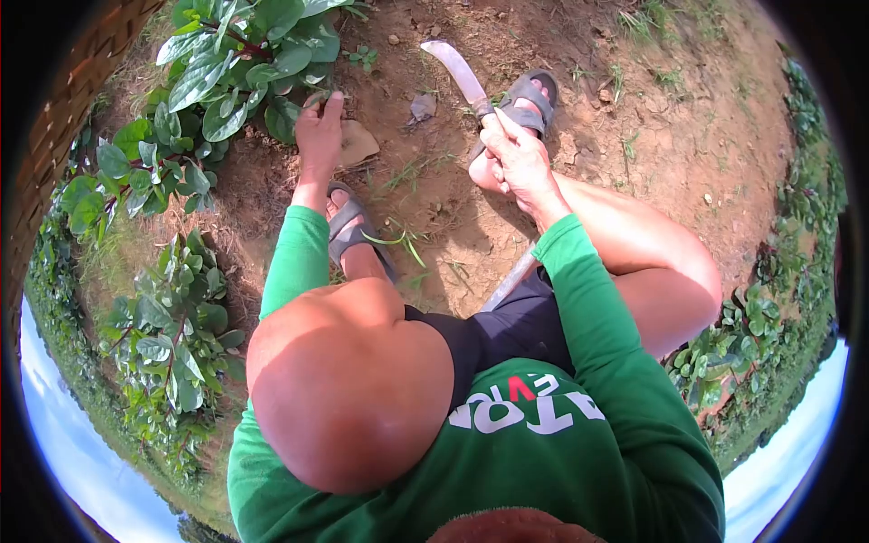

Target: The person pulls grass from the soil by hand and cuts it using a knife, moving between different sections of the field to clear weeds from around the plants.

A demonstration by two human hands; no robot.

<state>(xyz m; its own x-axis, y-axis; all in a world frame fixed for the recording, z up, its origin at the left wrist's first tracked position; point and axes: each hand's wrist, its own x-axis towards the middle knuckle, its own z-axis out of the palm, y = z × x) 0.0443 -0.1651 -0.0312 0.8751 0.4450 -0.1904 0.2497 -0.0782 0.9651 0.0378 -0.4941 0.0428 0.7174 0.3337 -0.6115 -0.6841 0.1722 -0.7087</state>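
My right hand (523, 161) is closed around the pale handle of a sickle (455, 71). Its curved blade points up and away to the left, beside my right sandal (531, 101). The handle's long lower end runs back below the hand toward my dark shorts. At the edge of a leafy green plant (291, 59), my left hand (319, 140) is closed, thumb and fingers pinched together close to the soil. A thin bit of greenery shows at its fingertips; I cannot tell what it grips. A flat tan piece (358, 143) lies right beside that hand.
Bare brown soil (625, 136) with small weeds spreads ahead and to the right. More leafy plants (172, 326) stand along the left, others (738, 330) at the right. A woven surface (77, 90) borders the upper left. My left sandal (348, 222) rests between the arms.
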